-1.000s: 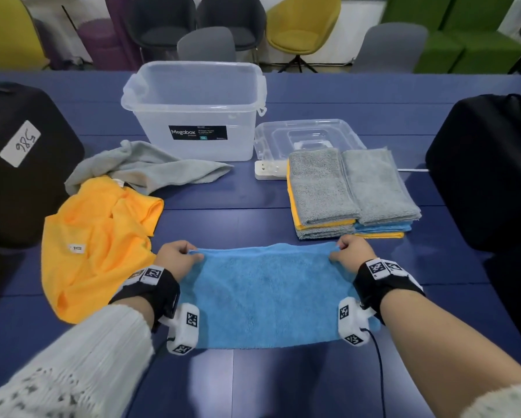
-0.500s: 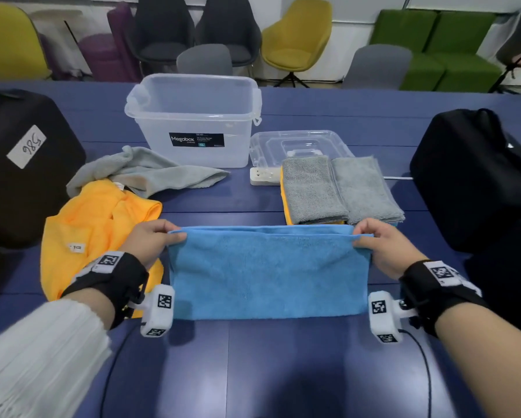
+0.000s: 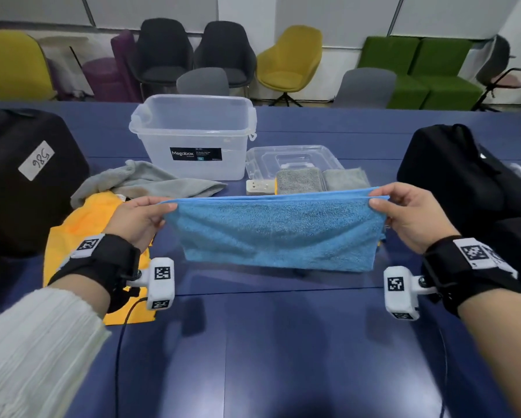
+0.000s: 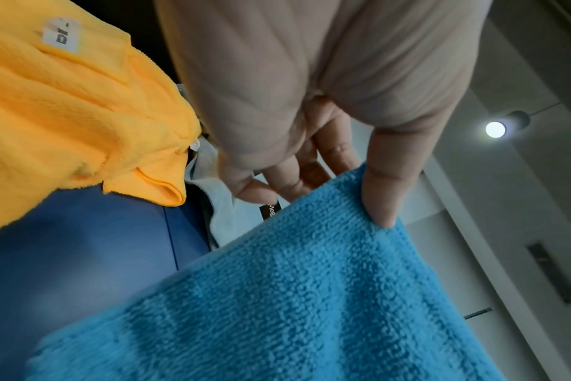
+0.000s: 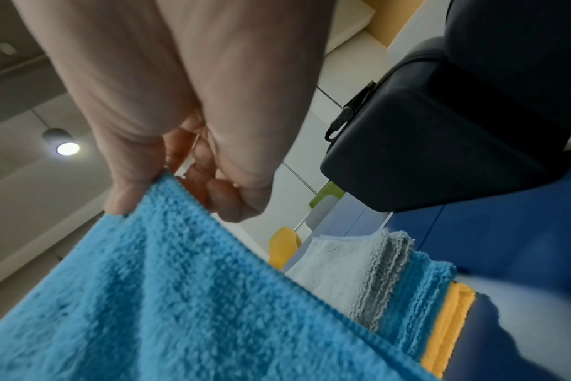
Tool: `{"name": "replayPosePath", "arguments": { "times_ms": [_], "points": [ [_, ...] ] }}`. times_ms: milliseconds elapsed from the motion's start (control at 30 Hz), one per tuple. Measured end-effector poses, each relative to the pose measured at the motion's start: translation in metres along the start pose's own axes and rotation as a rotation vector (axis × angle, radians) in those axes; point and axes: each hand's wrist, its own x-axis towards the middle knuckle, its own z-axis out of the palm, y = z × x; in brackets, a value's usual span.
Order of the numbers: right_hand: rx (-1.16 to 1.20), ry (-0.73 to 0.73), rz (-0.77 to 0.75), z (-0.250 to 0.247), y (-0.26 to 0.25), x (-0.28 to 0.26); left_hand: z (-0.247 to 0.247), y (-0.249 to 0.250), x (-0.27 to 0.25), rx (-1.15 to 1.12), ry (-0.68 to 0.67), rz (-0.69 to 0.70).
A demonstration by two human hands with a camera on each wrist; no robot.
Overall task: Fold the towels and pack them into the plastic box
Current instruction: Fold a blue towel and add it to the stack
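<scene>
On the blue table [image 3: 283,342], largest first: the clear plastic box [image 3: 193,140] stands open at the far middle, its lid [image 3: 289,158] laid flat just to its right, presumably so that folded towels can go straight in; nothing can be seen inside it yet. Two black bags [image 3: 24,182] flank the work area, well apart from the cloth; an orange towel [image 3: 81,230] and a grey towel [image 3: 141,182] lie crumpled at the left, apparently awaiting folding; the folded stack [image 3: 319,179] of grey, blue and orange towels sits right of centre, partly on the lid, and reads as finished work parked near the box. Blue towel [image 3: 277,233]: held off the table in front of the stack, stretched level between both hands so that the layers hang straight and the edges align; it appears already doubled, several edges running together along the top; terry pile, faint sagging creases, lower edge hanging just above the surface. Left hand [image 3: 138,218]: thumb and fingers pinch the towel's upper left corner, thumb [image 4: 378,196] pressed on the near face; right hand [image 3: 410,215]: pinches the upper right corner likewise, the remaining fingers curled behind the cloth. Judged stage: mid-fold, with packing not begun.
</scene>
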Motion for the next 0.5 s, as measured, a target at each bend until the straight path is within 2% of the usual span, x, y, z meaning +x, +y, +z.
{"name": "replayPosePath", "arguments": {
  "times_ms": [167,300,500],
  "points": [
    [-0.137,0.107,-0.060,-0.001,0.003,0.004,0.001,0.004,0.000,-0.009,0.006,0.020],
    [-0.318,0.139,-0.104,-0.004,0.008,0.008,0.005,0.008,0.000,0.001,0.032,0.073],
    [-0.443,0.171,-0.141,0.001,0.009,0.006,0.003,0.007,0.002,0.023,0.109,0.104]
  ]
}}
